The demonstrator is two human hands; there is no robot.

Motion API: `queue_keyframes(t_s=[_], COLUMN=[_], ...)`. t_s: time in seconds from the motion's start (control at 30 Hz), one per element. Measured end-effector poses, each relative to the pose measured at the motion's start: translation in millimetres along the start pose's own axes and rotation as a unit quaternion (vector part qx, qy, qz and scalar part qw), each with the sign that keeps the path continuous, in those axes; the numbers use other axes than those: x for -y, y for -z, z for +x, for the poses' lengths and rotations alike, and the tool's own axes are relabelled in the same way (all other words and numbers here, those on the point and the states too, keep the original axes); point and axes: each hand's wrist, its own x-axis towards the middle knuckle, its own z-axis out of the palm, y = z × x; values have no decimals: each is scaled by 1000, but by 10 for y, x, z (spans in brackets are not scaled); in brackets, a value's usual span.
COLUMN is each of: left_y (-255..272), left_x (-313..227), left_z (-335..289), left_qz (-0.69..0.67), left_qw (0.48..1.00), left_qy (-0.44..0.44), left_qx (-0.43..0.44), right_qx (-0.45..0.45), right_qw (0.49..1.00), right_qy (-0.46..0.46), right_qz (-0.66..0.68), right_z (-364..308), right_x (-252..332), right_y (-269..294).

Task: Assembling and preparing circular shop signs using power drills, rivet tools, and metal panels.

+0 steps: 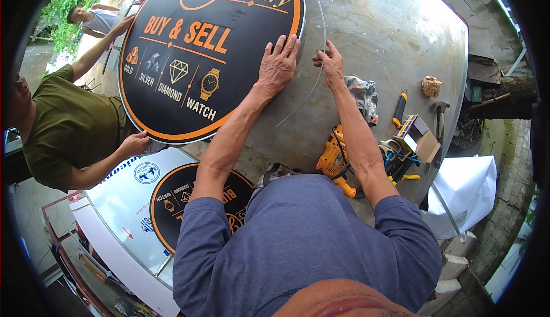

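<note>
A large round black sign (177,102) with an orange border and orange and white lettering lies tilted over the metal table's left side. My left hand (278,67) rests flat on its right edge, fingers stretched out. Just right of the sign, my right hand (330,65) pinches a thin, pale flexible strip (324,24) between thumb and fingers. The strip curves from the top of the picture down past my hand, its loose end over the table. A co-worker in a green shirt (74,128) holds the sign's left side with both hands.
On the metal table (389,36) lie a yellow power tool (332,153), a cutter knife (400,108), scissors (390,147), a small open box (413,133), a hammer (440,116) and a crumpled brown ball (431,86). A smaller round sign (166,219) sits at lower left. Another person (100,20) is beyond.
</note>
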Motion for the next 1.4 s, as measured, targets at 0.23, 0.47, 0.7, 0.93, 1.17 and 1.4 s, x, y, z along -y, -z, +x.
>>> queue_keyframes(t_s=[0.23,0.47,0.7,0.93,1.17,1.4], left_y=[-18,-12,-47,-32,-13,-13], left_x=[13,-58,-40,-70,-31,-20], left_z=[-54,31,43,127,-55,-47], left_qz=[5,-16,-42,-32,-43,-40], left_qw=[1000,999,999,999,998,999], left_qy=[11,17,26,20,42,29], left_qx=[-21,-29,-14,-26,-14,-20], right_qx=[-141,19,10,74,78,26], right_qw=[908,922,822,751,831,865], right_qy=[270,215,300,451,282,237], right_qz=[-289,-320,-483,-477,-473,-442], right_z=[203,1329,2215,2781,2241,1296], right_x=[400,832,832,531,725,654], right_y=[-325,-745,-944,-567,-790,-567])
